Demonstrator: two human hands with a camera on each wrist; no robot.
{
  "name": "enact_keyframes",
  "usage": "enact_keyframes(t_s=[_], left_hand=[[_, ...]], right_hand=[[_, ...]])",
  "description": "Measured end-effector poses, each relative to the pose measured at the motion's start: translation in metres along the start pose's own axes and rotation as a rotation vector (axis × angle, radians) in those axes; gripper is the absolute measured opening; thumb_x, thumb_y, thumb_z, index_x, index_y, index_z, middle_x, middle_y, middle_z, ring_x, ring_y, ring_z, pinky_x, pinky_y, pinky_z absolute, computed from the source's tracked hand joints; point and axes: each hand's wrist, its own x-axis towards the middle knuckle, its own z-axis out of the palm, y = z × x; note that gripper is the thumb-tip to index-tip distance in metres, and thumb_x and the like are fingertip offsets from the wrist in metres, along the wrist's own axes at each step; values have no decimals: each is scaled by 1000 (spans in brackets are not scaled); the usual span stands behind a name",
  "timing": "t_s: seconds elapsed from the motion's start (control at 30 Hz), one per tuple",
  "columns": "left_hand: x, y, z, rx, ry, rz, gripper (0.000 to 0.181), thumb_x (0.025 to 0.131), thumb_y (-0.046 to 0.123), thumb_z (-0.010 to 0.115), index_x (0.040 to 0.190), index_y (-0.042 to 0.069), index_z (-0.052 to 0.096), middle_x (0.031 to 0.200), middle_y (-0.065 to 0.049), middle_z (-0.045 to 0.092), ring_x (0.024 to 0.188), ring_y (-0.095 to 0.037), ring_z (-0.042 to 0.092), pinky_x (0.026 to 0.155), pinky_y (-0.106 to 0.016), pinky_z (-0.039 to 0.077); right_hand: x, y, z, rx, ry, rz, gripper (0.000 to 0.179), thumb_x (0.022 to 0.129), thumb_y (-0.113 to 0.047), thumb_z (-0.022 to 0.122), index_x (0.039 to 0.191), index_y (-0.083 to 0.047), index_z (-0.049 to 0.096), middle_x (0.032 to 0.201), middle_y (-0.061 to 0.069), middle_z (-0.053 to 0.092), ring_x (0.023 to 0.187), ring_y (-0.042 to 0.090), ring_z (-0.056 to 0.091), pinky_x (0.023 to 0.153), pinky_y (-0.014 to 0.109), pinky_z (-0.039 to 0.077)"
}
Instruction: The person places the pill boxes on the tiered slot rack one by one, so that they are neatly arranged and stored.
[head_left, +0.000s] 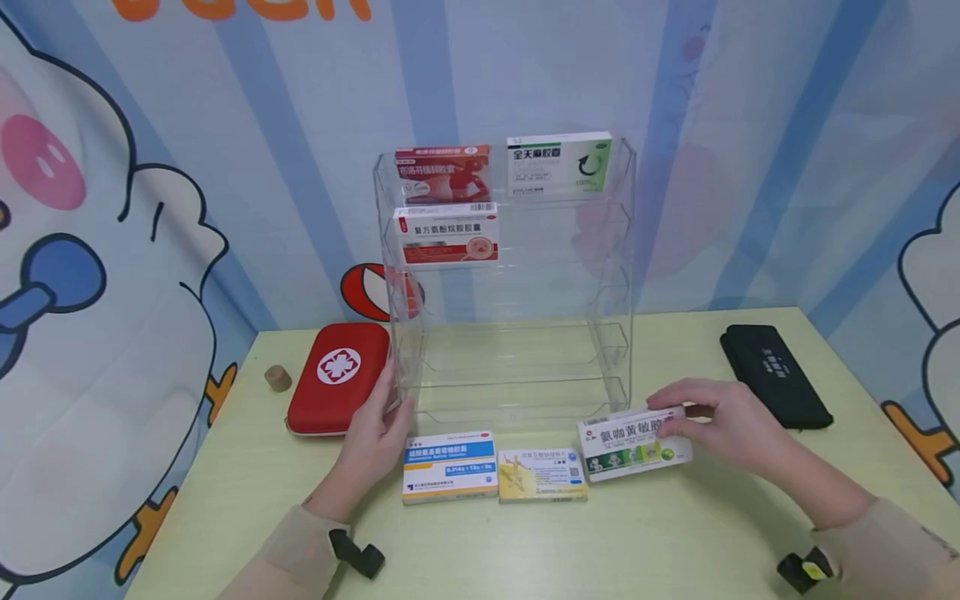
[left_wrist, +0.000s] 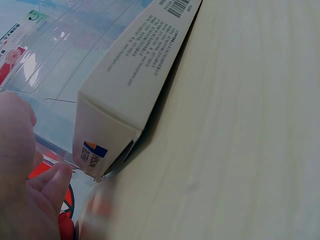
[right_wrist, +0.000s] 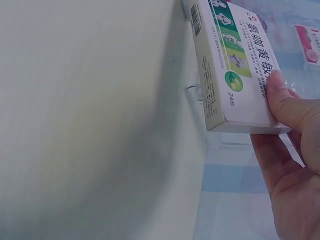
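Note:
My right hand (head_left: 708, 417) holds a white and green medicine box (head_left: 636, 446) by its right end, thumb on the front and fingers behind. In the right wrist view that box (right_wrist: 240, 70) is tilted, with its printed front and one side showing. My left hand (head_left: 375, 437) is at the lower left corner of a clear display rack (head_left: 517, 400), thumb and fingers on either side of its edge. Between the hands lie a blue and white medicine box (head_left: 450, 468) and a yellow and white medicine box (head_left: 542, 475), side by side before the rack.
On the rack's upper tiers stand a red box (head_left: 443, 175), a white and green box (head_left: 559, 165) and a white and red box (head_left: 447, 235). A red first-aid case (head_left: 337, 379) and a cork (head_left: 278, 378) are left; a black pouch (head_left: 776, 375) lies right. A patterned curtain hangs behind the table.

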Motion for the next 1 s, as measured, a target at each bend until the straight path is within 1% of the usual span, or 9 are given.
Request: enact_keyframes(t_s=[0.13, 0.27, 0.43, 0.53, 0.6, 0.77, 0.83, 0.93, 1.0], left_hand=[[0, 0, 0, -3, -2, 0, 92, 109, 16, 68, 178, 40, 12, 185, 1, 27, 168, -36, 35, 117, -51, 54], [0, 0, 0, -3, 0, 8, 92, 109, 15, 68, 178, 39, 12, 185, 0, 26, 168, -36, 35, 117, -51, 54], [0, 0, 0, -6, -1, 12, 92, 109, 14, 67, 178, 38, 11, 185, 1, 26, 168, -37, 36, 117, -50, 53], [0, 1, 0, -10, -2, 6, 93, 108, 14, 68, 178, 39, 11, 185, 1, 26, 168, -36, 36, 117, -50, 53], [0, 1, 0, -11, -2, 4, 93, 108, 14, 68, 178, 39, 11, 185, 0, 26, 168, -36, 35, 117, -50, 53], [0, 1, 1, -13, -6, 7, 93, 109, 14, 68, 178, 38, 11, 185, -1, 26, 168, -37, 35, 117, -51, 53], [0, 1, 1, -13, -6, 9, 92, 109, 15, 67, 178, 38, 11, 185, -1, 27, 168, -37, 35, 117, -51, 53], [0, -1, 1, -10, -2, 14, 92, 109, 14, 67, 178, 40, 11, 184, -1, 27, 168, -37, 36, 117, -51, 54], [1, -1, 1, -8, -1, 17, 93, 109, 14, 67, 178, 40, 11, 184, -1, 28, 167, -37, 37, 117, -52, 54]], right_hand=[[11, -11, -5, -25, 50, -35, 35, 81, -6, 96, 112, -18, 87, 116, 2, 85, 105, -12, 69, 84, 11, 63], [26, -24, -10, -54, 127, -73, 35, 80, -2, 95, 111, -17, 88, 116, 3, 85, 103, -12, 70, 86, 3, 57], [47, -39, -19, -65, 235, -117, 33, 80, 1, 95, 110, -13, 88, 116, 8, 85, 105, -22, 63, 88, -2, 52], [62, -50, -27, -57, 310, -141, 31, 81, 2, 94, 109, -9, 88, 115, 10, 85, 107, -27, 58, 89, -2, 52], [74, -57, -33, -30, 355, -157, 30, 81, 5, 93, 108, -7, 88, 115, 13, 85, 108, -28, 59, 90, -1, 52], [102, -72, -50, 72, 429, -191, 27, 83, 12, 88, 108, 0, 86, 113, 18, 83, 106, -21, 66, 93, 5, 57], [112, -78, -55, 93, 448, -197, 26, 85, 12, 87, 108, 2, 86, 114, 19, 83, 106, -18, 68, 93, 6, 59], [127, -86, -60, 117, 474, -188, 24, 86, 10, 87, 108, 2, 86, 115, 16, 83, 106, -15, 70, 94, 8, 59], [136, -91, -63, 149, 493, -177, 22, 87, 8, 88, 108, 1, 86, 115, 8, 84, 106, -12, 72, 93, 9, 60]])
